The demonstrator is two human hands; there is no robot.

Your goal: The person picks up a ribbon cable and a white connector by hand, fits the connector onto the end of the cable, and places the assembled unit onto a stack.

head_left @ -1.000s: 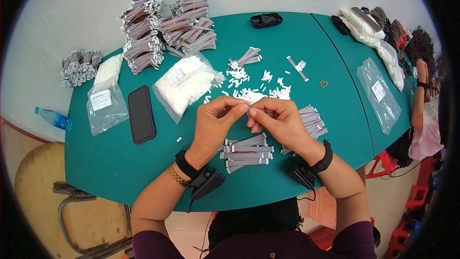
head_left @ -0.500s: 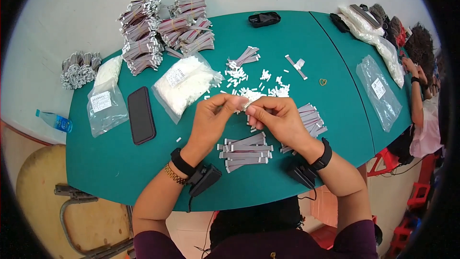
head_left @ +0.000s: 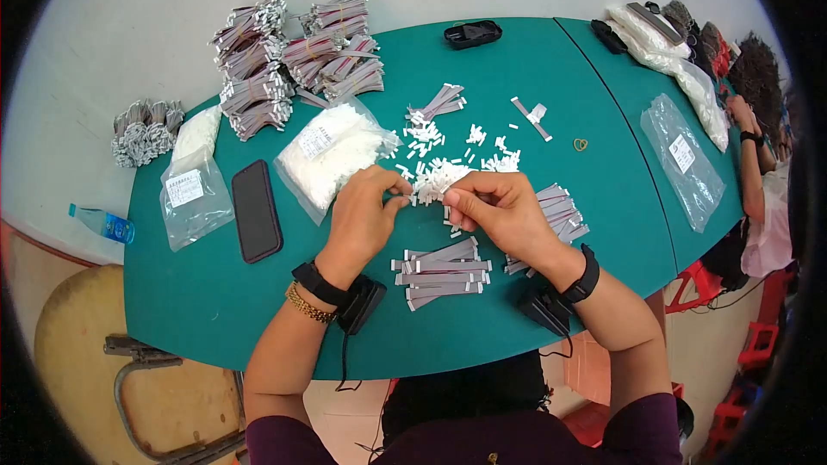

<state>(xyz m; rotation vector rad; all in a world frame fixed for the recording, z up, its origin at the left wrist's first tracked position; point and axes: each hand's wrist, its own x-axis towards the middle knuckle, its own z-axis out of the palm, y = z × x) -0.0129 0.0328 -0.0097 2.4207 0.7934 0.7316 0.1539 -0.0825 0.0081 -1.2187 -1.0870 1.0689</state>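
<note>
My left hand [head_left: 365, 217] is at the left edge of a heap of small white plastic connector pieces [head_left: 438, 174]. Its index finger and thumb are curled toward each other, tips close together. Whatever lies between them is too small to make out. To its right, my right hand [head_left: 495, 209] pinches thumb against index finger over the heap's lower edge; what it grips blends with the white pieces behind. Below and between the hands lies a stack of short grey ribbon cables [head_left: 441, 273] with white ends. Another cable bundle [head_left: 562, 215] lies beside my right hand, partly covered by it.
Left of the heap are an open bag of white pieces [head_left: 332, 153], a phone [head_left: 257, 211] and another bag [head_left: 185, 194]. Tied cable bundles [head_left: 258, 69] are piled behind. A black case [head_left: 473, 34] sits far back. At right, another person's hand [head_left: 739, 112] works near bags.
My left hand has drawn away from my right hand, moving left and slightly down to the heap's edge. My right hand stays nearly in place, still pinching.
</note>
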